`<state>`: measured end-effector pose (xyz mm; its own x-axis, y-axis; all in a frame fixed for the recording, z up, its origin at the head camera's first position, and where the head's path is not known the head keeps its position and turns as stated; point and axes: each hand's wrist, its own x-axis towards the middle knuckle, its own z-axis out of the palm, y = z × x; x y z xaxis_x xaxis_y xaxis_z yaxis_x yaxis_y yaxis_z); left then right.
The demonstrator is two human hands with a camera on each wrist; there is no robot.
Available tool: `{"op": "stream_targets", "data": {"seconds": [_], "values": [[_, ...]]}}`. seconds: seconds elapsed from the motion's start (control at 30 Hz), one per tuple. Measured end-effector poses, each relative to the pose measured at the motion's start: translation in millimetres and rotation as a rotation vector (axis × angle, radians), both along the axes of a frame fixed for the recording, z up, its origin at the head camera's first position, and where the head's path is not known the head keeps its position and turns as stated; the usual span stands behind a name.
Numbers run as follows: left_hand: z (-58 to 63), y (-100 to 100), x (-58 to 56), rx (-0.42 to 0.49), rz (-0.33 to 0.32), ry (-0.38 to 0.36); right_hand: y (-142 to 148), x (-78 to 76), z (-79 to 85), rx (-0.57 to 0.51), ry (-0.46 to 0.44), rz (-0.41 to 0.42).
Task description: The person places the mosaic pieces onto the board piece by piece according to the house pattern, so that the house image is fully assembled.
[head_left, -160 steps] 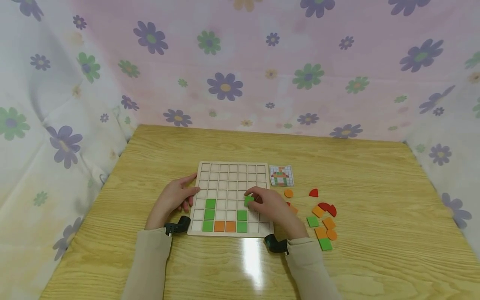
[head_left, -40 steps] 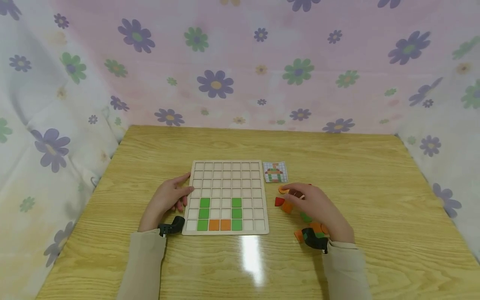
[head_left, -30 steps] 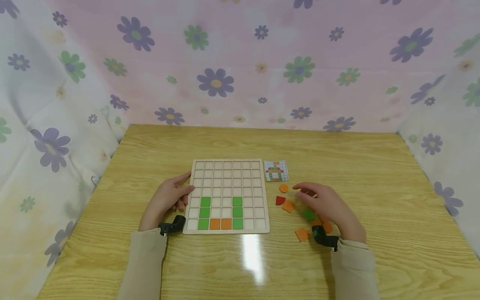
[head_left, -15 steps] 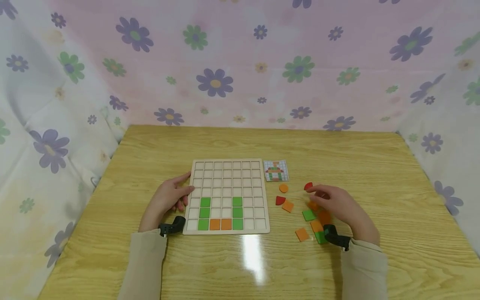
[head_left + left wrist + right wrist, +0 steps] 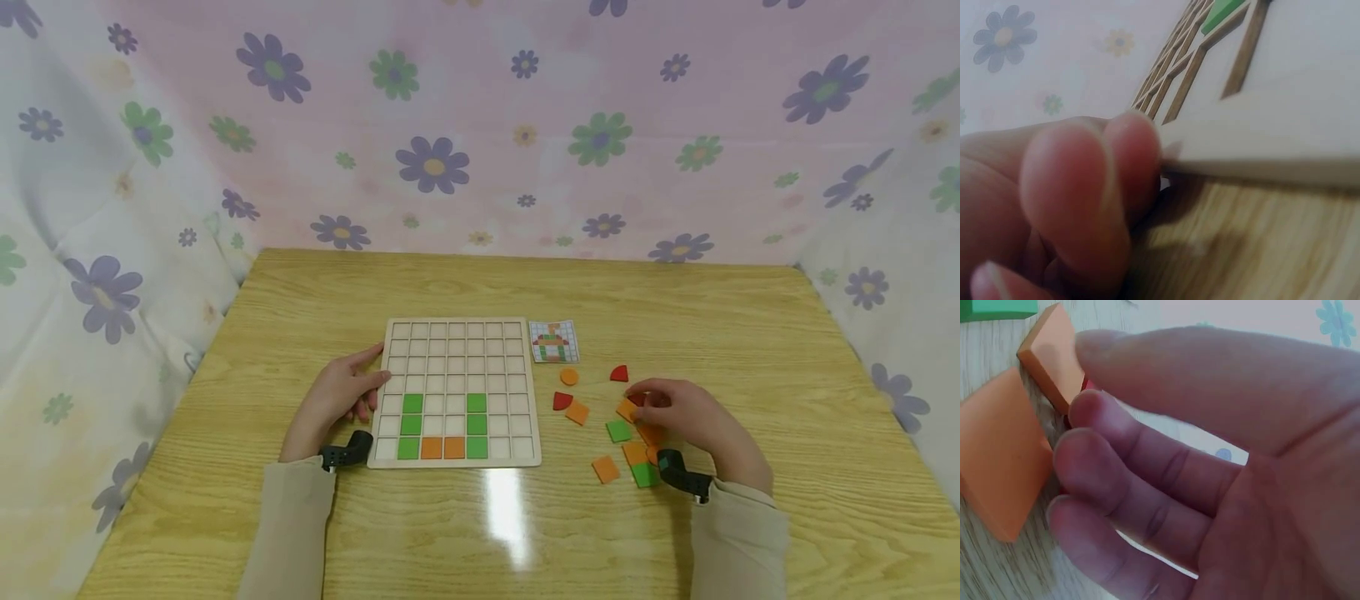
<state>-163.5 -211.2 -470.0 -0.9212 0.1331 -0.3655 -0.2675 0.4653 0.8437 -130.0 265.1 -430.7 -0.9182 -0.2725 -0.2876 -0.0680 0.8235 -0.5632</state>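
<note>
A wooden grid board (image 5: 446, 358) lies flat on the table, with two columns of green square tiles (image 5: 411, 424) and two orange ones (image 5: 442, 448) in its cells. My left hand (image 5: 337, 396) rests at the board's left edge, its fingertips touching the rim in the left wrist view. To the right, my right hand (image 5: 693, 417) is down among loose tiles. Its thumb and index finger lie either side of a red quarter-circle tile (image 5: 637, 400); whether they pinch it is unclear. The thumb tip overlaps an orange tile (image 5: 1050, 359) in the right wrist view.
A small printed pattern card (image 5: 554, 342) lies against the board's upper right. Scattered nearby are an orange disc (image 5: 569, 377), another red quarter-circle (image 5: 619, 374), a loose green square (image 5: 618, 431) and an orange square (image 5: 605, 469). Flowered cloth (image 5: 480, 167) hangs behind the table.
Earlier my right hand held a green tile over the board; that tile now sits in the right column. The hand has moved right, across the loose tiles. My left hand stays at the board.
</note>
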Motion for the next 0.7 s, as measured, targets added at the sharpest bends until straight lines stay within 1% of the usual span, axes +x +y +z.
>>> {"op": "stream_targets", "data": {"seconds": [0.23,0.37,0.43,0.53,0.7], "values": [[1.0,-0.8,0.1,0.008,-0.016,0.006,-0.7,-1.5,-2.2,-0.016,-0.011,0.020],[1.2,-1.0,-0.6,0.013,-0.007,-0.004,-2.6,-2.1,-2.2,-0.016,-0.009,0.027],[1.8,-1.1,-1.0,0.014,-0.016,-0.002,-4.1,-2.4,-1.9,-0.010,-0.008,0.029],[2.3,-0.7,-1.8,0.016,-0.011,-0.007,-6.2,-2.9,-1.3,-0.007,-0.011,0.022],[2.7,0.2,-0.1,0.019,-0.005,-0.013,-8.0,-3.3,-2.7,-0.024,-0.022,0.019]]}}
